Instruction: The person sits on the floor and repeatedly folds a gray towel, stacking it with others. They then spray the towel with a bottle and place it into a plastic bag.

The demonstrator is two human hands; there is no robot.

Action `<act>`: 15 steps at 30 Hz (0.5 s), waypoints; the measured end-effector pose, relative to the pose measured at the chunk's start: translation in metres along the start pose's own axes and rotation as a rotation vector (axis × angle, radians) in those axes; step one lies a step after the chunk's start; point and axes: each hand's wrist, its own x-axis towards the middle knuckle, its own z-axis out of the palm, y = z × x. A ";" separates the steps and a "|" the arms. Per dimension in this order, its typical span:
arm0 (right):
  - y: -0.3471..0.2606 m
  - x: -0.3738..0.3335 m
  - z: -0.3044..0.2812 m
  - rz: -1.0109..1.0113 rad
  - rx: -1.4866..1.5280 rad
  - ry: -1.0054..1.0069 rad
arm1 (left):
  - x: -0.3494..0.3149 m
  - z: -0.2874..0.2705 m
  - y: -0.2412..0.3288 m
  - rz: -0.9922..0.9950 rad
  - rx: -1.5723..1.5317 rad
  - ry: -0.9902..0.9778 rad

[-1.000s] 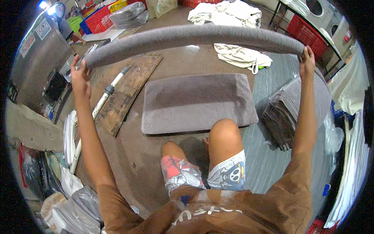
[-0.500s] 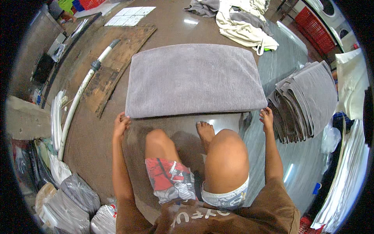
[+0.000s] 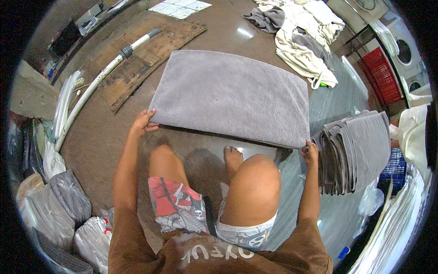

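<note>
A large grey towel (image 3: 232,93), folded into a rectangle, lies in front of me, its right end closer to me than its left. My left hand (image 3: 145,122) grips its near left corner, thumb on top and fingers partly below the edge. At the near right corner, my right hand (image 3: 310,153) pinches the fabric between thumb and fingers. Just right of that hand stands a stack of folded grey towels (image 3: 358,150), its layered edges facing me.
Loose cream and grey cloths (image 3: 305,36) lie heaped at the far right. A wooden board (image 3: 137,64) and a white pipe (image 3: 98,80) lie to the left. Plastic-wrapped bundles (image 3: 50,210) sit at lower left. A red crate (image 3: 382,75) stands at far right.
The view has turned, and the folded towel now sits slanted in it, right end lower. My left hand has come further around its corner. My right hand remains at the other corner.
</note>
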 end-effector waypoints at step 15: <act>-0.158 -0.093 -0.041 -0.532 0.461 -0.096 | -0.076 -0.018 0.136 0.572 -0.275 -0.153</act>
